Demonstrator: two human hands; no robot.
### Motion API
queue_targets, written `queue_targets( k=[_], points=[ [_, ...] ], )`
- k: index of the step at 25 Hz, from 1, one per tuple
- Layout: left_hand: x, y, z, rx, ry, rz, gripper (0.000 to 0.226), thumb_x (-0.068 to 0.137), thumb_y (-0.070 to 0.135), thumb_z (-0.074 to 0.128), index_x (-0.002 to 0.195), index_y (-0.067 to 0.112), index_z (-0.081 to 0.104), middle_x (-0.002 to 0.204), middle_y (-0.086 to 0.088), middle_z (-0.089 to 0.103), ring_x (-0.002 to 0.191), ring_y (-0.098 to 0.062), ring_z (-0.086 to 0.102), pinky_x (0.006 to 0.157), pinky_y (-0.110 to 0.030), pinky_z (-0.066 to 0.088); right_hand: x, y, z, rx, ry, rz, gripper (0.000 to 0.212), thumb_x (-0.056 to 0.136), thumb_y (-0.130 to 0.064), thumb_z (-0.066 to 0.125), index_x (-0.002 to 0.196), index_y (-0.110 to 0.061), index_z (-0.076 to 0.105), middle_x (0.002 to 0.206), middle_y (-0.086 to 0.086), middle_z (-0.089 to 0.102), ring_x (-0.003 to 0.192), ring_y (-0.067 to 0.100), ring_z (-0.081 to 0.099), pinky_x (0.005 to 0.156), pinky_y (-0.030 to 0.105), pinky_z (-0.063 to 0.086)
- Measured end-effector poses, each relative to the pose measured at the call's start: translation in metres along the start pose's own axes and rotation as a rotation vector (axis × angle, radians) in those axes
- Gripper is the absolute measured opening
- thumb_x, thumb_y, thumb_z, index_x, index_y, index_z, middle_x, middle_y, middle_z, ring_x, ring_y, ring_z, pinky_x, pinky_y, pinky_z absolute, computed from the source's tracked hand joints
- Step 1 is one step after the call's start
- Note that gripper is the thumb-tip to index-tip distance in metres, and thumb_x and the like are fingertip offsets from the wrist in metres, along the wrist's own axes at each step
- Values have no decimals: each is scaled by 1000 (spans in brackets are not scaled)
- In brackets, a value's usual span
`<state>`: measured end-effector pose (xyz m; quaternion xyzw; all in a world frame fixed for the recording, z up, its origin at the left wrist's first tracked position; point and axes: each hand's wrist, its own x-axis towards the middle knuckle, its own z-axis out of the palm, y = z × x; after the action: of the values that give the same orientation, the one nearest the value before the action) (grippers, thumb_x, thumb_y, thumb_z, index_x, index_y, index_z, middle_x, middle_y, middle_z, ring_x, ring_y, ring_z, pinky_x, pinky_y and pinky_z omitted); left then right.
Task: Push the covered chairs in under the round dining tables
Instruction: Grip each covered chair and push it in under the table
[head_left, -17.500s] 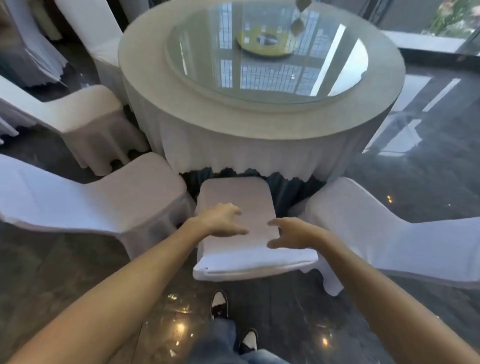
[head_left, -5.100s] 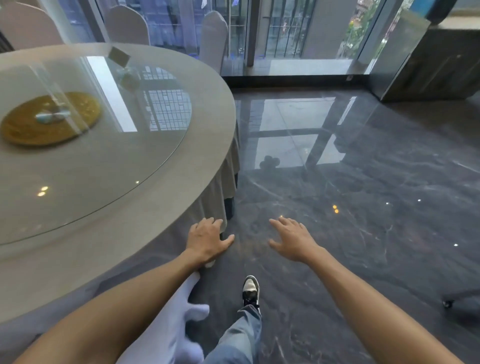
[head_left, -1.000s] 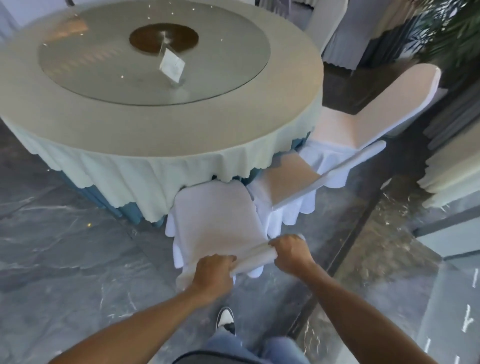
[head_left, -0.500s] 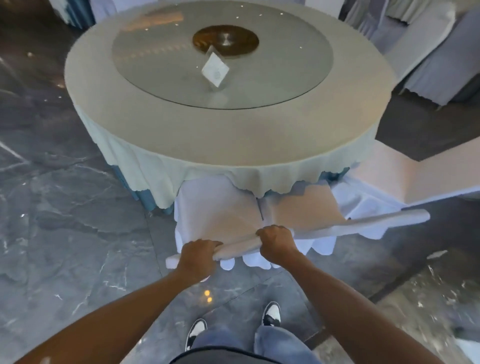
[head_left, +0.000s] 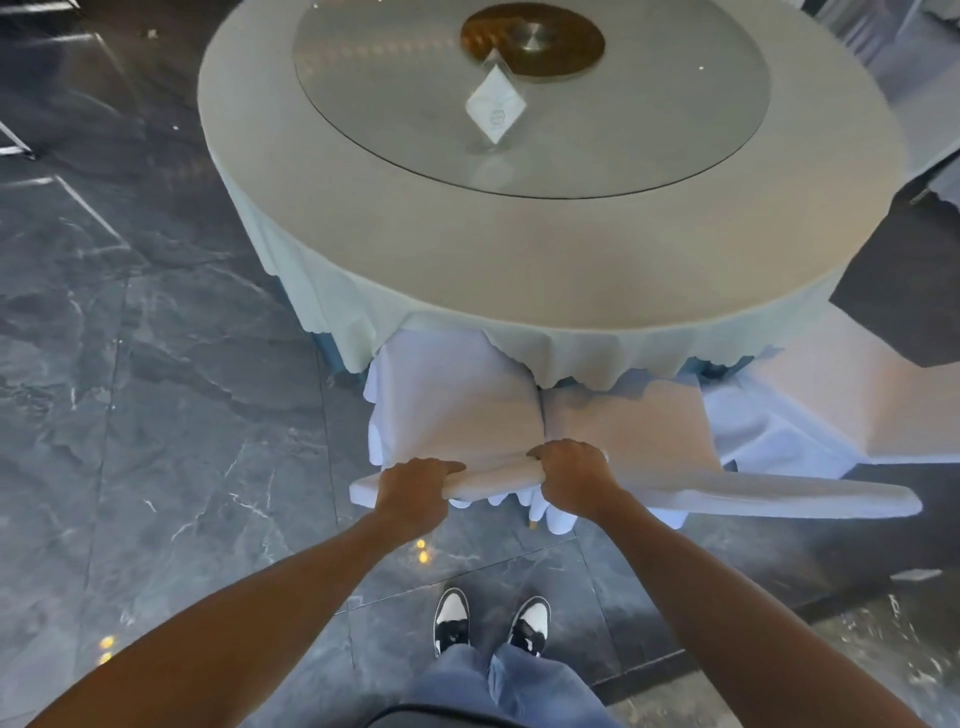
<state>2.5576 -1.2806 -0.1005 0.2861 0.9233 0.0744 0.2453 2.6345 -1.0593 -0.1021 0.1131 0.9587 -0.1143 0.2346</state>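
A white-covered chair (head_left: 457, 400) stands in front of me with its seat partly under the hanging cloth of the round table (head_left: 519, 249). My left hand (head_left: 415, 486) and my right hand (head_left: 574, 470) both grip the top edge of its backrest. A second covered chair (head_left: 639, 431) stands touching it on the right, seat also partly under the cloth, with its backrest top (head_left: 810, 499) stretching right. A third covered chair (head_left: 831, 395) sits further right.
On the table lie a glass turntable (head_left: 530, 93), a gold centre disc (head_left: 535, 39) and a small card stand (head_left: 493, 109). Dark marble floor (head_left: 156, 415) spreads to the left. My shoes (head_left: 491, 621) stand just behind the chair. More draped furniture shows at the top right.
The chair has slid further under the table cloth with both hands still on its backrest. My view has shifted left and closer to the table.
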Motion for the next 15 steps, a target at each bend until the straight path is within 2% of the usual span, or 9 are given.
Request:
queue_targets(
  k=[5, 8, 11, 13, 15],
  points=[
    [7, -13, -10, 32, -23, 12, 56, 86, 14, 56, 134, 42, 56, 114, 6, 70, 100, -20, 66, 84, -31, 48, 9, -13, -2, -24, 31, 6, 48, 82, -12, 54, 126, -29, 60, 113, -1, 68, 103, 22, 63, 81, 29, 45],
    [11, -16, -14, -3, -30, 21, 53, 84, 14, 58, 131, 40, 58, 110, 5, 71, 97, -21, 66, 78, -31, 48, 11, -12, -2, 0, 8, 0, 50, 83, -11, 51, 130, -29, 57, 117, 1, 66, 106, 24, 62, 84, 33, 48],
    [11, -8, -9, 2, -98, 78, 40, 80, 18, 62, 115, 35, 64, 100, 6, 70, 93, -23, 64, 69, -28, 41, 2, 4, 6, 68, 10, 0, 50, 83, -15, 55, 131, -28, 55, 123, -2, 64, 111, 22, 59, 92, 35, 48],
    [15, -8, -9, 6, -140, 116, 28, 76, 16, 63, 101, 30, 64, 91, 7, 67, 86, -22, 62, 64, -27, 36, -7, 15, 10, 133, 73, 11, 46, 84, -21, 58, 130, -25, 56, 125, -1, 64, 111, 23, 59, 94, 36, 48],
    [18, -7, -14, -21, -200, 168, 26, 73, 15, 63, 94, 30, 60, 86, 7, 65, 81, -22, 59, 61, -28, 36, -17, 26, 13, 190, 138, 19, 44, 87, -25, 59, 131, -24, 56, 129, -1, 62, 116, 23, 57, 97, 36, 47]
  ],
)
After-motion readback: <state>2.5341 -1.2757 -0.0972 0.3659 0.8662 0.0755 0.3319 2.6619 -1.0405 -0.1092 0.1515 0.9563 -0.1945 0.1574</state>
